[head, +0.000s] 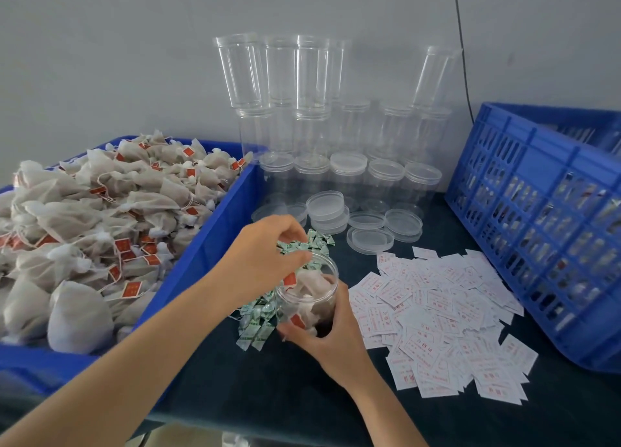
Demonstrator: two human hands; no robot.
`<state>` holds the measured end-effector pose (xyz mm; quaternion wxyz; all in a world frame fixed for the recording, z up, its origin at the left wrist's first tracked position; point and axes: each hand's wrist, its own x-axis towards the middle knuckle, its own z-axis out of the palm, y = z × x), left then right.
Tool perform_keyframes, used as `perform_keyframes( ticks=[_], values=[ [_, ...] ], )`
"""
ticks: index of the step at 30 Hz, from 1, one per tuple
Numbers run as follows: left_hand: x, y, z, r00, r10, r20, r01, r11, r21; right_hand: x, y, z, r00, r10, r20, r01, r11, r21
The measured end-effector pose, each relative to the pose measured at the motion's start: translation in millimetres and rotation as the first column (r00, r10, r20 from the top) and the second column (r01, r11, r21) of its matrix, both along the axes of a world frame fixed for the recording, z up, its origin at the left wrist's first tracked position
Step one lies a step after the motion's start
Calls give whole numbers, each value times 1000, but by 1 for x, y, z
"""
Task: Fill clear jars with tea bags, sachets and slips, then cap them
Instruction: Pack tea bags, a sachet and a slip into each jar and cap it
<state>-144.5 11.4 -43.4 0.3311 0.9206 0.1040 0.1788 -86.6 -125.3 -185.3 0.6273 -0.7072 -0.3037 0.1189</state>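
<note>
My right hand (331,335) grips a clear jar (311,290) tilted toward me, with several tea bags with red tags inside. My left hand (265,255) hovers over the jar's mouth, fingers pinched on a small green-and-white sachet (304,266). More sachets (257,322) lie in a loose pile just left of and behind the jar. White slips with red print (437,315) are spread on the dark table to the right. Tea bags (100,218) fill the blue bin (208,245) on the left.
Empty clear jars (316,117) are stacked against the grey wall, with loose clear lids (369,231) in front of them. A blue slatted crate (537,218) stands at the right. The dark table's front edge (268,426) is near me.
</note>
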Motion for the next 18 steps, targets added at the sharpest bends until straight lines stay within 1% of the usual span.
perform_keyframes(
  ticks=[3,5,7,9,12,13,14,16,18],
  values=[
    [-6,3,-16,999,27,-41,-31,993,-117,-1,-1,3,1000,-3,-2,3,1000,-11],
    [-11,1,-30,992,-14,-122,-16,970,-241,-2,-1,6,1000,6,-17,-6,1000,-22],
    [-13,-5,-48,985,-59,-163,6,952,-308,-4,-4,8,998,46,-33,-47,998,-29],
    [-13,-11,-64,993,-60,-103,21,939,-344,-4,-10,11,992,127,-24,-129,987,-92],
    [-12,-18,-77,999,5,52,16,913,-407,7,-27,23,959,279,-53,-284,930,-234],
    [-12,-19,-80,995,16,95,26,906,-423,14,-34,29,961,267,-64,-275,928,-253],
    [-13,-20,-83,992,20,126,38,899,-436,21,-38,35,976,210,-52,-216,940,-264],
    [-15,-22,-85,989,19,149,53,884,-465,37,-39,43,998,34,51,-16,947,-322],
    [-16,-22,-85,989,21,145,56,863,-502,52,-32,44,981,-99,169,159,907,-390]
  ],
)
